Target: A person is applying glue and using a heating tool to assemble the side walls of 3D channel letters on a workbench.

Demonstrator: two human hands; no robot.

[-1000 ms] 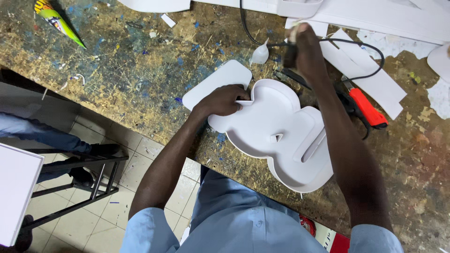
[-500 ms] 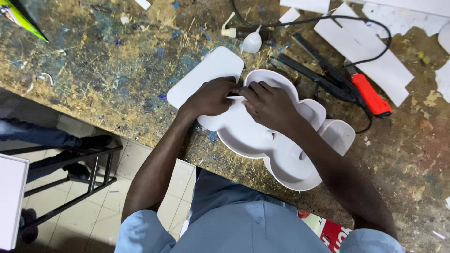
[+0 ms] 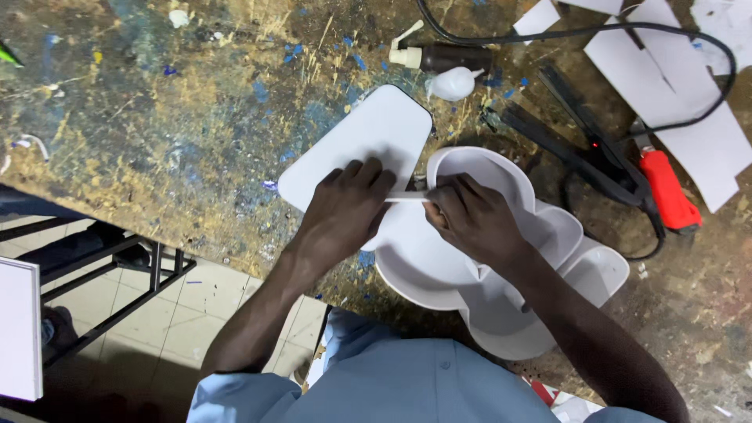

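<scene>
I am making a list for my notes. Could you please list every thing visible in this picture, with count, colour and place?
shaped tray: 1, white, raised rim, near table edge under both hands
flat panel: 1, white, rounded corners, left of the tray
thin strip: 1, white, at the tray's rim, between the hands
bottle: 1, dark with pale nozzle, top centre
heating tool: 1, black with red handle, right of tray
cable: 1, black, top right
paper sheets: several, white, top right
workbench: 1, brown, paint-stained
metal frame: 1, black, on tiled floor, lower left
left hand: on the panel, fingers at the strip
right hand: on the tray, pinching the strip
</scene>
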